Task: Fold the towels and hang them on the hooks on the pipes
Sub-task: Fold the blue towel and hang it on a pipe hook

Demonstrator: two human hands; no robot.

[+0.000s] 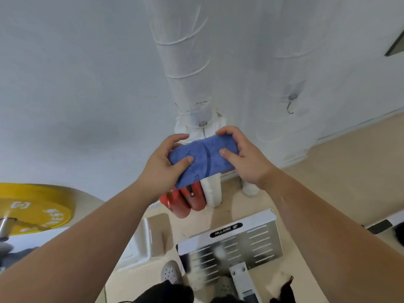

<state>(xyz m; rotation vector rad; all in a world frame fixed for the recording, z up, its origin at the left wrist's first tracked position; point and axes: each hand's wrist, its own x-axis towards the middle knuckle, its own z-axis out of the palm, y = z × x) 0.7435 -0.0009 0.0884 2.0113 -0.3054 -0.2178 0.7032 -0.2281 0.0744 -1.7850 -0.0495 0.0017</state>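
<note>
- Blue towel (202, 159) folded into a compact oblong, held in the air in front of the two wrapped pipes, above the floor (341, 171); not resting on anything.
- Long axis running left to right, tilted: right end higher and nearer the wall, left end lower and nearer the body.
- Left hand (162, 166) clamped on the left end, thumb on top, fingers (178, 138) curled over the far edge.
- Right hand (244, 156) clamped on the right end likewise, thumb pressed flat on the top face, fingers wrapped round the far side.
- Nearer hook (203, 127) on the left pipe (185, 68) sits just beyond the towel's far edge, between the two hands, roughly on the towel's midline; partly hidden by the towel, so shape of its tip unclear.
- Second hook (290, 107) on the right pipe (290, 51) higher and off to the right, bare, well apart from the towel.
- Judgement: fold looks finished; hanging not yet done. Right hand is the nearer to both hooks.
- Hanging loop on the towel not visible from this view; possibly tucked in the fold.
</note>
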